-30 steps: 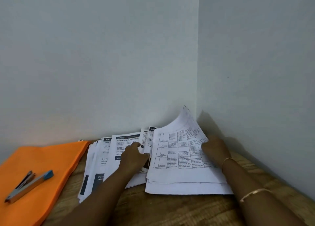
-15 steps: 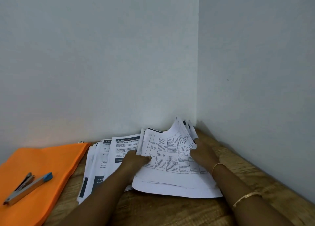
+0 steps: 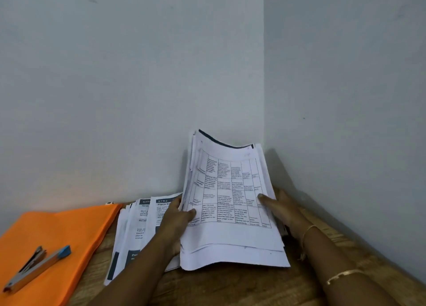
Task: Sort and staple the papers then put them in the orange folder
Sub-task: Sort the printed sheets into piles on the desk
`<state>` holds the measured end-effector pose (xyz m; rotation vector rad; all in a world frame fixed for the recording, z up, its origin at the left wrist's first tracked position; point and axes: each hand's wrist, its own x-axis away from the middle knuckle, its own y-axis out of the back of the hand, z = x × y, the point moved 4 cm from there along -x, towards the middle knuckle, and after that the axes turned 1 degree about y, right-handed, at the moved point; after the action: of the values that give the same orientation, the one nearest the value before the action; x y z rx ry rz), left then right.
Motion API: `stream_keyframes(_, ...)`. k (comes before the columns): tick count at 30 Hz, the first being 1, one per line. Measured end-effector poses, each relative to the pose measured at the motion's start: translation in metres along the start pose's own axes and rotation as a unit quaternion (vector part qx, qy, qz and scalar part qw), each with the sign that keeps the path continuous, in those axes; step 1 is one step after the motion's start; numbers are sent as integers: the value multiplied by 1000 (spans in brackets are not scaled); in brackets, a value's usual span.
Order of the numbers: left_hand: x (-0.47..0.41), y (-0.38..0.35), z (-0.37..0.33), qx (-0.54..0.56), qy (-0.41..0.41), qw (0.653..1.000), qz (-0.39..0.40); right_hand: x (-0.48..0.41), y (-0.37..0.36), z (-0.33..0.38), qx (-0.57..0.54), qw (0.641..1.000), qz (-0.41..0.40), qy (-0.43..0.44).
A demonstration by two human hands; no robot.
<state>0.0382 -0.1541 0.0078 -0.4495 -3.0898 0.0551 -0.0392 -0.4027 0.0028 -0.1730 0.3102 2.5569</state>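
A thick stack of papers (image 3: 232,241) is held well to the right of the orange folder (image 3: 64,225), its lower edge resting on the wooden table (image 3: 230,289) and its upper part tilted up and bent back towards the wall corner. The top sheet is white and printed with a ruled table of small black text, too blurred to be read; a dark band is seen along the top edge of a sheet behind it. The sheets are not squared, so several lower edges show in steps.

The stack's side nearer the folder is gripped by the left hand (image 3: 176,215), the thumb laid on the printed face and the fingers hidden behind. The far side is held by the right hand (image 3: 285,210) in the same way, the thumb pressed on the sheet. Two thin gold bracelets (image 3: 343,274) are worn on the right forearm.

Between the folder and the held stack, a second pile of sheets (image 3: 136,227) is fanned flat on the table, with dark headers and bold headings. The folder lies closed and flat, and a metal stapler (image 3: 34,267) with a blue end is set on top of it.
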Motion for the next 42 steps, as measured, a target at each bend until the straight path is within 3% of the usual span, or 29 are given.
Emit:
stream_keyframes(4,4,-2,-8,2,-71,997,-14,4,-4,17,-155,987,22,-30)
stream_keyframes(13,22,-12,-44,-6,-246,969,-38,14,2,56,-159,967,-58,192)
stream_keyframes(18,24,-9,-52,-35,-308,950,-43,15,3,59,-177,960,-36,216)
stream_keyframes(27,27,-7,-52,-49,-321,944,-55,16,-1,50,-155,969,16,192)
stream_keyframes(35,24,-9,-40,-30,-252,967,-27,13,-15,32,-126,983,76,106)
stream_keyframes(38,22,-8,-42,-16,-268,963,-33,17,-20,39,-126,980,83,127)
stream_keyframes(42,26,-9,-50,-2,-306,951,-41,21,-17,51,-149,974,35,166)
